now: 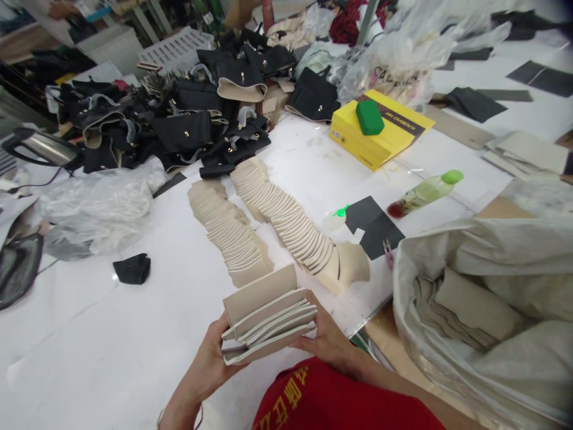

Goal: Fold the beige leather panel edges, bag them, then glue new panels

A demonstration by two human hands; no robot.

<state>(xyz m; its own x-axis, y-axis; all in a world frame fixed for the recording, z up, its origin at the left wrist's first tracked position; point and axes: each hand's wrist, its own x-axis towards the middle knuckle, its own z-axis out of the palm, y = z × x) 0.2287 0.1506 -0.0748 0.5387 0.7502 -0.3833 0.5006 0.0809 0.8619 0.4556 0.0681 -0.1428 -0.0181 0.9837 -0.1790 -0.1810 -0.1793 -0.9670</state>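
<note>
Presently, stack of beige panels (268, 319) sits gripped between left hand (215, 355) and right hand (329, 334), one per end, by the table's (179, 325) near edge. Long axis runs hand to hand. Right hand nearer open pale sack (501, 235); loose beige panels (477, 298) inside.

The white tabletop (156, 334) carries two fanned rows of beige pieces (293, 218) at its centre, heaped black bag-like items (181, 131) toward ten o'clock, a yellow box (358, 146) at two, and a green-capped bottle (423, 194) at three.

Bright, diffuse light with blurry edges
</note>
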